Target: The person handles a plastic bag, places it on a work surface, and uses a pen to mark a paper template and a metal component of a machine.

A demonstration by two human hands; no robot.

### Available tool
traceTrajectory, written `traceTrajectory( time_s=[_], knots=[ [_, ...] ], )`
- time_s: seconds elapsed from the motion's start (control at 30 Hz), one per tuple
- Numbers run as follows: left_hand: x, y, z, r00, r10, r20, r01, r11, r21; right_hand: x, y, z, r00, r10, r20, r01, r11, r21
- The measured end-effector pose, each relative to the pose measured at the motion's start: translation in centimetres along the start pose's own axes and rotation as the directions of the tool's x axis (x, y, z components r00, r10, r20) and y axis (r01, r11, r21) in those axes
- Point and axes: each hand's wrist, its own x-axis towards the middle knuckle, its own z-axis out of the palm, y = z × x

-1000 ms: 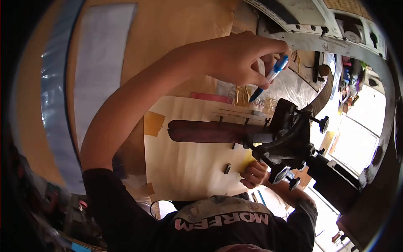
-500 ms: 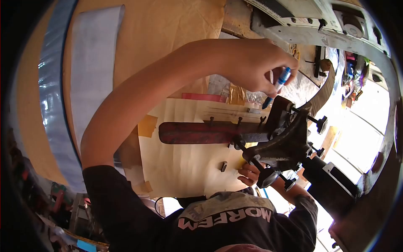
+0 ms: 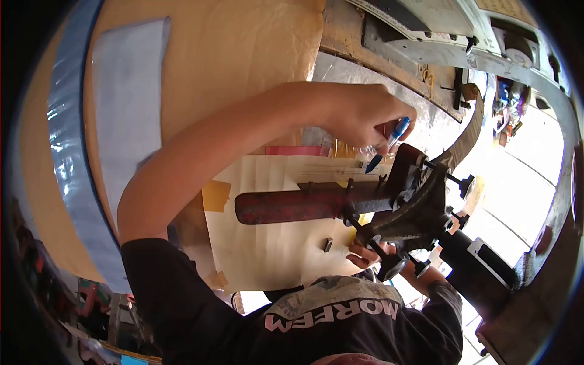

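Note:
My left hand (image 3: 371,115) reaches across from the left with its fingers closed round a blue marker (image 3: 395,135). The marker's dark tip points down beside the black metal clamp head (image 3: 420,201). Below it a worn red arm (image 3: 286,205) stretches over a cream paper sheet (image 3: 267,258). My right hand (image 3: 363,254) is at the sheet's lower right, partly behind the clamp's knobs; its fingers are curled, and what they hold is hidden. A small dark piece (image 3: 328,244) lies on the sheet left of that hand.
Brown paper (image 3: 231,48) and a pale strip (image 3: 128,91) cover the upper left. Yellow tape (image 3: 216,196) is at the sheet's left edge. A pale metal machine frame (image 3: 450,55) runs along the top right, and a black bracket (image 3: 486,267) stands at the lower right.
My left hand and the marker have moved slightly left and down in view. The red arm now slants a little, its right end higher. My right hand's fingers remain curled.

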Motion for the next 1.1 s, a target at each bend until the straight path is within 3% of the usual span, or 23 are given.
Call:
traceTrajectory(
  time_s=[0.5, 1.1],
  knots=[
    [0.1, -1.7, 0.8, 1.000, 0.013, 0.028, -0.011, 0.996, -0.084, 0.4, -1.3, -0.2, 0.995, 0.102, -0.009, -0.102, 0.995, -0.018],
    [0.1, -2.3, 2.1, 0.998, 0.061, 0.028, -0.063, 0.996, 0.056, 0.1, -2.2, 0.1, 0.987, 0.159, -0.030, -0.160, 0.986, -0.048]
  ],
)
